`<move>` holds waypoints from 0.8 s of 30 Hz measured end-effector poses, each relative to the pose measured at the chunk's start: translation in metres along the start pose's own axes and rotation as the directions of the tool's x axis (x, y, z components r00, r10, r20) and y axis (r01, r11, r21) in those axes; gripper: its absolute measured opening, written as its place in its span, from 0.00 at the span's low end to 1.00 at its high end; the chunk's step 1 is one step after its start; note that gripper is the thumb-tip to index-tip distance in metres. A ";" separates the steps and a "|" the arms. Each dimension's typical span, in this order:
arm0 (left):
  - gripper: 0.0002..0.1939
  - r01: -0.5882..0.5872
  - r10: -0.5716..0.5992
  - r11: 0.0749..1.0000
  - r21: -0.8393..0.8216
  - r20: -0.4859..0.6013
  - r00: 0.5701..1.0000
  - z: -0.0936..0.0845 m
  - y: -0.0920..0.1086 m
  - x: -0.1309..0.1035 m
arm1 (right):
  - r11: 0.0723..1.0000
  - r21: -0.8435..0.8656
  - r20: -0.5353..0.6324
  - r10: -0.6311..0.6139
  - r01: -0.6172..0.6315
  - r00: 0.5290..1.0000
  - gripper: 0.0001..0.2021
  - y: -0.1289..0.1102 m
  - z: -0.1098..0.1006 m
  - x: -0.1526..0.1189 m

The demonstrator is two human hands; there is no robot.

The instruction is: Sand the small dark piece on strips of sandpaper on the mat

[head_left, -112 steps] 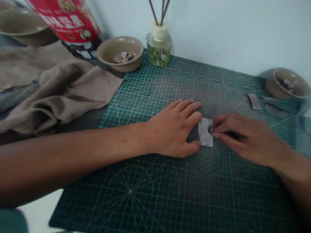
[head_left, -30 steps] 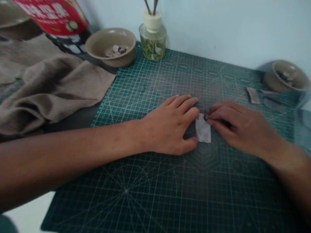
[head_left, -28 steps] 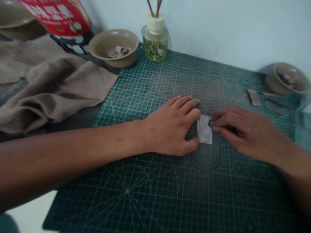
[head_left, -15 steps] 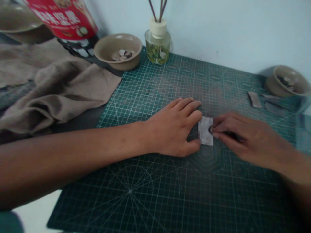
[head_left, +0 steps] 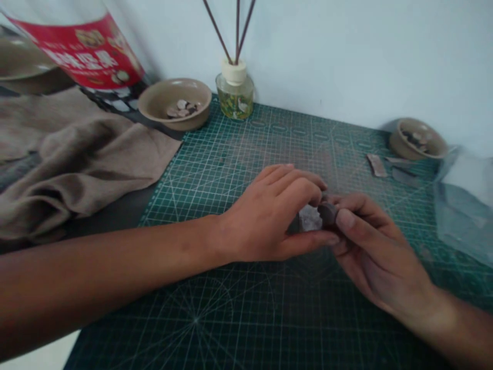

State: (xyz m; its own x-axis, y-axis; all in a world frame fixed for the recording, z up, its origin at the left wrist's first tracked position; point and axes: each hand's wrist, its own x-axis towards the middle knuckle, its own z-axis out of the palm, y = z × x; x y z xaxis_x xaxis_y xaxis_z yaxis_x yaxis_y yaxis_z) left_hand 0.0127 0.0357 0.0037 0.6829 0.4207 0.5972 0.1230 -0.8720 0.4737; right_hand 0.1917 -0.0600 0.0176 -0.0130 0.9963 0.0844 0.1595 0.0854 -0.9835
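My left hand [head_left: 277,216] is curled over the cutting mat [head_left: 239,303], its thumb and fingers closed about a small rough whitish-grey piece [head_left: 310,219]. Part of that piece is hidden beneath the fingers. Right against it, a small dark grey-brown disc [head_left: 328,213] is pinched by the thumb and fingers of my right hand [head_left: 373,246]. The fingertips of both hands meet around the disc. What the disc is made of I cannot tell.
Bowls with small pieces stand at the back left [head_left: 177,121] and back right [head_left: 404,146]. A reed diffuser [head_left: 235,95] and a red-labelled jar [head_left: 92,56] stand near the wall. Brown cloth [head_left: 96,149] lies left. Scraps [head_left: 376,165] and a clear plastic bag [head_left: 466,205] lie right.
My right hand has turned palm-up beside the left, and the disc now shows more fully. My left fingers have drawn in around the whitish-grey piece, which lay flat before. The view has shifted.
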 end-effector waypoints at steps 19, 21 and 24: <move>0.14 -0.234 0.233 0.972 -0.008 -0.072 0.970 -0.006 0.001 -0.003 | 0.793 0.552 0.225 0.157 -0.259 0.962 0.12 0.007 0.010 -0.008; 0.14 -0.243 0.240 0.969 -0.035 -0.071 0.968 -0.007 0.000 -0.002 | 0.737 0.610 0.241 0.176 -0.290 0.954 0.10 0.009 0.010 -0.009; 0.14 -0.251 0.246 0.963 -0.093 -0.067 0.967 -0.008 0.000 -0.001 | 0.634 0.700 0.284 0.175 -0.329 0.943 0.07 0.011 0.010 -0.010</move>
State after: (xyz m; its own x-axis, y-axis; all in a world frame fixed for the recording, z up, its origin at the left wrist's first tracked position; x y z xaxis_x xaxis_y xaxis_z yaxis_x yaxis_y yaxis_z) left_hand 0.0060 0.0371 0.0088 0.6427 0.2093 0.7370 -0.1198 -0.9227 0.3665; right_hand 0.1838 -0.0692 0.0039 -0.2650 0.9543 -0.1380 -0.5855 -0.2730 -0.7633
